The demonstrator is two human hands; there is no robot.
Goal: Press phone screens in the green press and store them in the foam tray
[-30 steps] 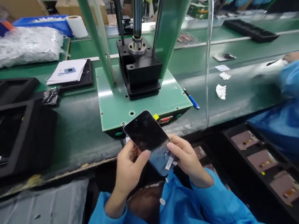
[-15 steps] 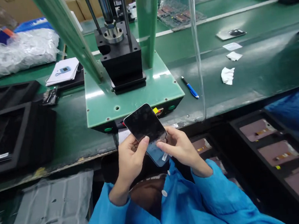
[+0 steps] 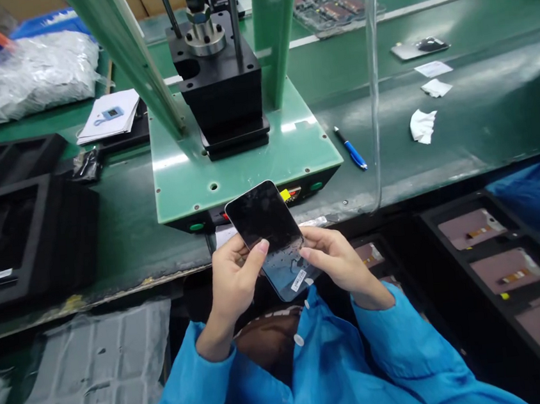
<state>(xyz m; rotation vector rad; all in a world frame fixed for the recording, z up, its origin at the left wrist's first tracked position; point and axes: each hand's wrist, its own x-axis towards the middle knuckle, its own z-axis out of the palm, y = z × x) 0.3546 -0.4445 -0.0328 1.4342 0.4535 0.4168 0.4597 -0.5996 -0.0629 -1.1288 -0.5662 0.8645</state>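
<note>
Held in 2 hands (image 3: 234, 280), the phone (image 3: 276, 236) points lengthwise forward-left.

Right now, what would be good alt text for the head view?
A person's left hand and right hand hold a glossy phone-shaped device in front of a green-and-black press. A blue pen lies beside the press; at lower right, a black tray holds pinkish parts.

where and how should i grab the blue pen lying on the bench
Pinch the blue pen across the middle of its barrel, coming down from above on your side. It lies flat, slim and slanted on the green bench, uncovered, between the press base and the clear tube in this view, so a narrow pinch should probably miss both.
</note>
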